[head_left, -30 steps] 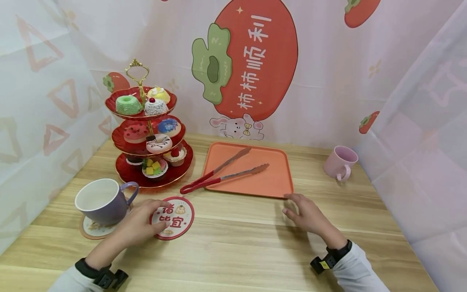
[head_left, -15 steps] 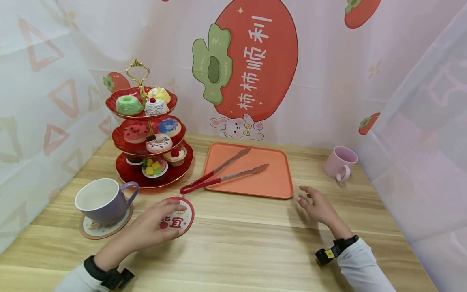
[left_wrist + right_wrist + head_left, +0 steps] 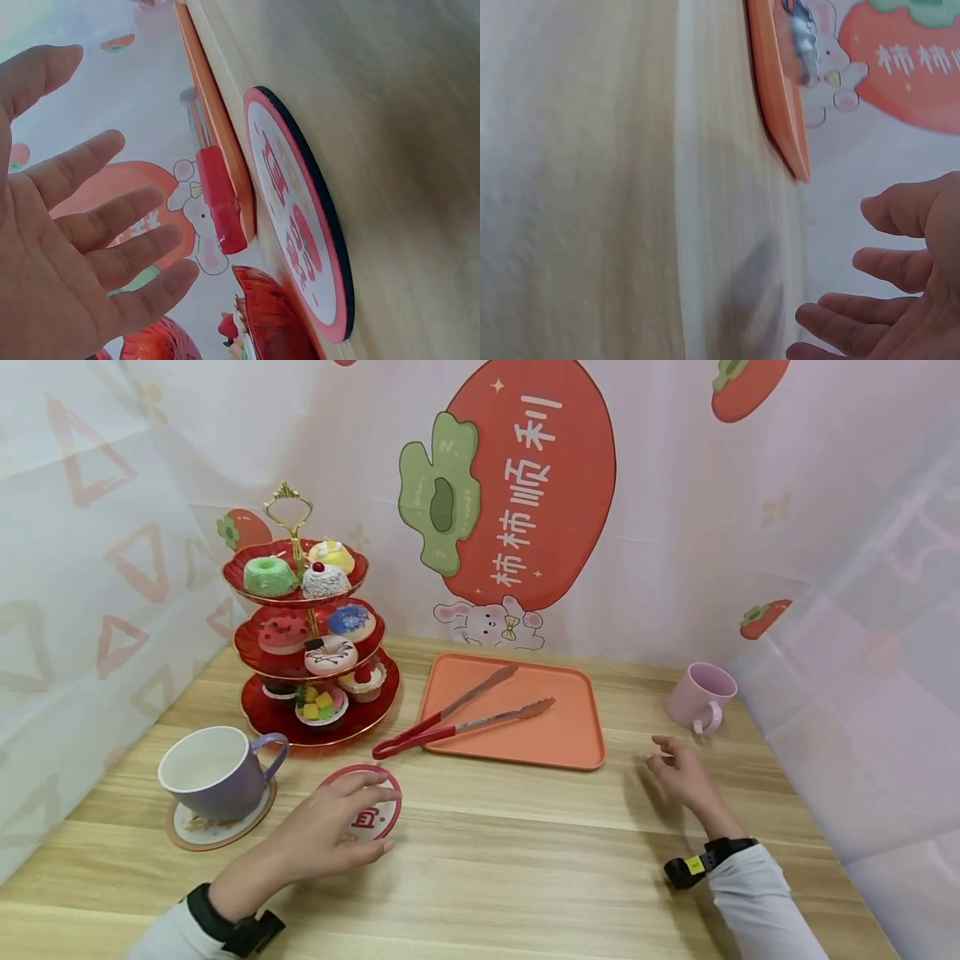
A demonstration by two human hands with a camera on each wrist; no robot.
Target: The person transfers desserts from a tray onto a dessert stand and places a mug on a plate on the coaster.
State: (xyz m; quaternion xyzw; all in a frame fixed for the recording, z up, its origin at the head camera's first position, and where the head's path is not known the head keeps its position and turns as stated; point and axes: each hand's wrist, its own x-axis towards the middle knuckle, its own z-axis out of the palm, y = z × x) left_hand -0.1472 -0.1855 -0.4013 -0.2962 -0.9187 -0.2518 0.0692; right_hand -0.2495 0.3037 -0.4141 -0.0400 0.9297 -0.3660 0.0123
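Observation:
My left hand (image 3: 322,831) hovers over a round red-rimmed coaster (image 3: 367,821), hiding much of it in the head view. Its fingers are spread and hold nothing; the left wrist view shows a gap between the hand and the coaster (image 3: 296,217). My right hand (image 3: 682,777) is right of the orange tray (image 3: 525,739), fingers relaxed and nothing in them. A pink mug (image 3: 693,697) stands just beyond it. Red-handled tongs (image 3: 420,739) lie with spread arms across the tray's left side.
A purple cup (image 3: 225,781) sits on another coaster (image 3: 195,835) at the left. Behind it rises a three-tier red stand (image 3: 367,722) bearing several cakes and donuts. Printed cloth (image 3: 660,527) walls the table's back and sides.
My right hand has moved right, away from the tray's corner toward the pink mug. My left hand has shifted slightly right, covering more of the red-rimmed coaster.

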